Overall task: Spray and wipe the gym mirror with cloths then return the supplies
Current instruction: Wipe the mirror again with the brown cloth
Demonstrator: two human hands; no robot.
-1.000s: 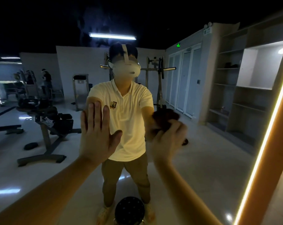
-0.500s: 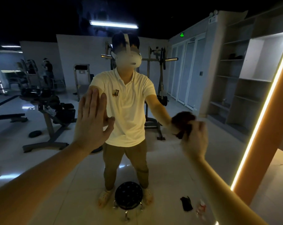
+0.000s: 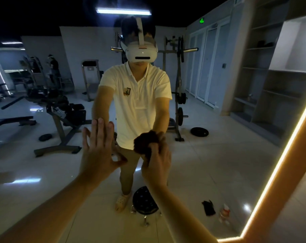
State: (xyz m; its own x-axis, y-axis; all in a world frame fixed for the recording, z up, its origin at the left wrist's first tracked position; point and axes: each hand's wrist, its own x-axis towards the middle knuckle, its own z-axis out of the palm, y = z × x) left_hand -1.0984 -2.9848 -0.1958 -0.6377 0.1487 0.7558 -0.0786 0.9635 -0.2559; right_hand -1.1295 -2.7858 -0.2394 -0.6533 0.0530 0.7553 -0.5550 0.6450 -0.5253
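L hand (image 3: 99,153) flat on mirror (image 3: 219,163), fingers straight, R hand (image 3: 157,163) grips dark cloth (image 3: 145,142) against it, spray bottle (image 3: 225,212) reflected on floor.

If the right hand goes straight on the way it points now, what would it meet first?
The mirror. The right hand grips a dark cloth that seems to touch its own reflection, so there is likely no gap; depth is unclear.
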